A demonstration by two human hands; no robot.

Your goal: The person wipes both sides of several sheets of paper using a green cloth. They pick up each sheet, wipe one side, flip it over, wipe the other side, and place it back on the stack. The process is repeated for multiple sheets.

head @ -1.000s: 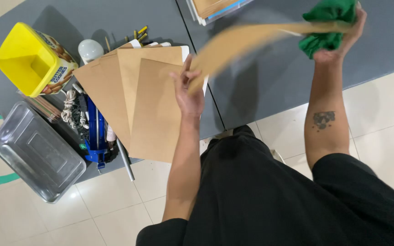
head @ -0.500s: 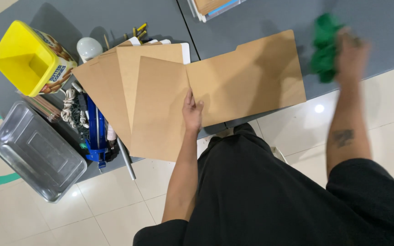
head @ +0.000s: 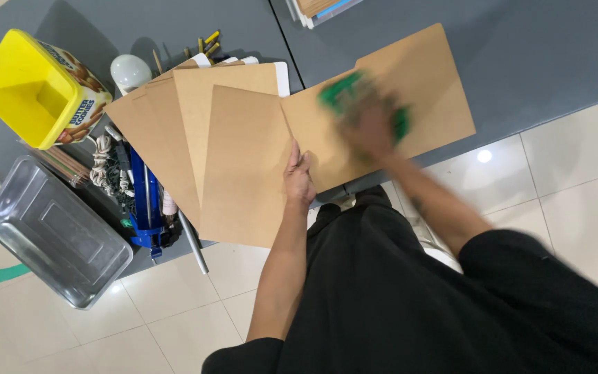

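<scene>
Motion blur hides the right hand (head: 372,128) gripping a green cloth (head: 344,93) on the tan folder (head: 423,90) at upper centre, while the left hand (head: 299,181) presses flat, fingers together, on fanned folders (head: 237,145).

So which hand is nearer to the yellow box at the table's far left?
Left. The left hand rests on the fanned brown folders, which lie just beside the yellow box. The right hand, blurred and holding a green cloth, is over the separate folder farther away.
</scene>
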